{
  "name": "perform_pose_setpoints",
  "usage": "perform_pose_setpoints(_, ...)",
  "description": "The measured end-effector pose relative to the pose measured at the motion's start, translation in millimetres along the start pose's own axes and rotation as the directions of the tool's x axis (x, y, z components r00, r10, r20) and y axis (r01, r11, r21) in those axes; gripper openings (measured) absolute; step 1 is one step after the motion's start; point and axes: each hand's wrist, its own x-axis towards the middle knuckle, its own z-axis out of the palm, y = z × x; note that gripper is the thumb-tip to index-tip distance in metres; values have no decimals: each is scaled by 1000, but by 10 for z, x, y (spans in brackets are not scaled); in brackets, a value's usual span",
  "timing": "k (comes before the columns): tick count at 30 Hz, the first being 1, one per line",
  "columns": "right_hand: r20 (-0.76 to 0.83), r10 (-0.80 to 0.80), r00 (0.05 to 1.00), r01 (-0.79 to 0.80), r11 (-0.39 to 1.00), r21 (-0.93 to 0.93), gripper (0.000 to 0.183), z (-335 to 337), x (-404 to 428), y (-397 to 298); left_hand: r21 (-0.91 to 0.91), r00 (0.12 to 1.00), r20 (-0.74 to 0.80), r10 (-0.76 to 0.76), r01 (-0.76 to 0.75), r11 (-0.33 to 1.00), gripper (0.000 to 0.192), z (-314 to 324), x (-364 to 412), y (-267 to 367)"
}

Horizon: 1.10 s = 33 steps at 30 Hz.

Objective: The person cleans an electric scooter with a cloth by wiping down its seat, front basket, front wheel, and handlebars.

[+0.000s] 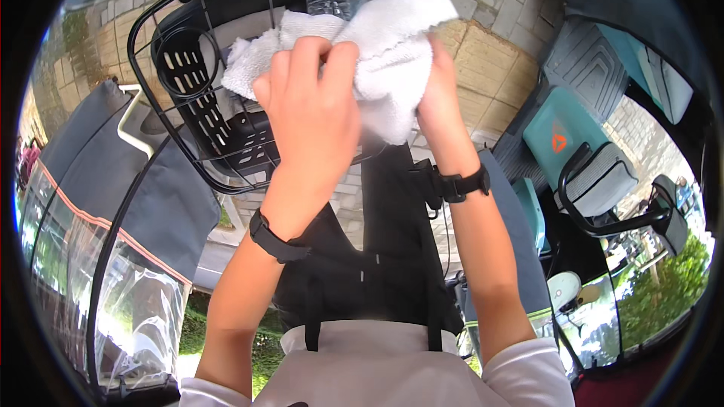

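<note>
A crumpled white terry cloth point(396, 68) is held between my two hands, with one folded end sticking up to the right. My left hand point(311, 90) grips its left part from above, knuckles up and fingers bent into the fabric. Along the cloth's right edge my right hand point(440, 87) holds on, its fingers partly hidden behind it. Both hands are above the right part of a black wire basket point(206, 172). Inside the basket lie a black slotted plastic piece point(195, 90) and, near the top, a clear plastic item point(329, 3), partly covered by the cloth.
At left stands a grey vehicle cover with a clear plastic sheet point(141, 316) and a cream bent metal tube point(129, 124). To the right is a vehicle with a teal seat panel point(560, 124), a grey cushion point(597, 181) and a black curved bar point(582, 220). Paving point(492, 73) lies below.
</note>
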Motion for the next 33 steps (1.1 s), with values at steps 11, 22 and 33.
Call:
perform_pose_setpoints(11, 406, -387, 828, 546, 395, -739, 18, 1116, -988, 298, -58, 880, -175, -442, 438, 897, 19, -1070, -942, -917)
perform_pose_setpoints(22, 506, -593, 626, 585, -72, -808, 21, 1837, -1302, 1068, -746, 656, -5, -755, 500, 440, 16, 233, -1423, -2368)
perform_pose_setpoints(33, 371, -616, 695, 495, 35, -868, 16, 1887, -1325, 893, -958, 794, 284, -538, 257, -125, 47, 402, -1298, -1859)
